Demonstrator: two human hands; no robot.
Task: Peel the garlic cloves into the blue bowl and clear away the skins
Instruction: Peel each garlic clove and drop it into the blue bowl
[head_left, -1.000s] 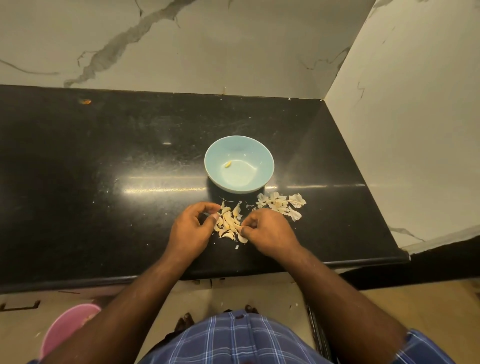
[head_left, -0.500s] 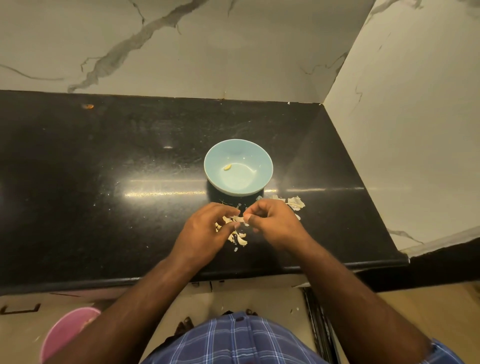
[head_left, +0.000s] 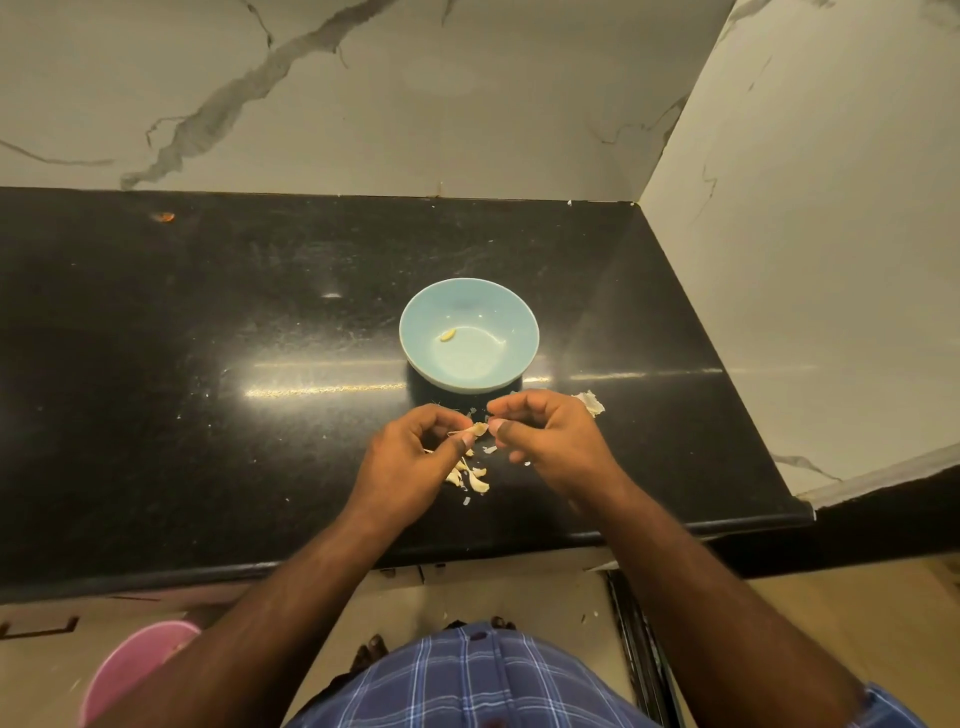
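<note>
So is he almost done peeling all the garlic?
Not yet. One peeled clove lies in the blue bowl. The left hand pinches another clove while the right hand works at it. More unpeeled cloves wait on the counter, and the loose skins beside the bowl have not been cleared.

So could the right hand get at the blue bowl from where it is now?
Probably yes: the right hand is just in front of the blue bowl, with nothing between them, though it is pinching the garlic clove with the left hand.
</note>
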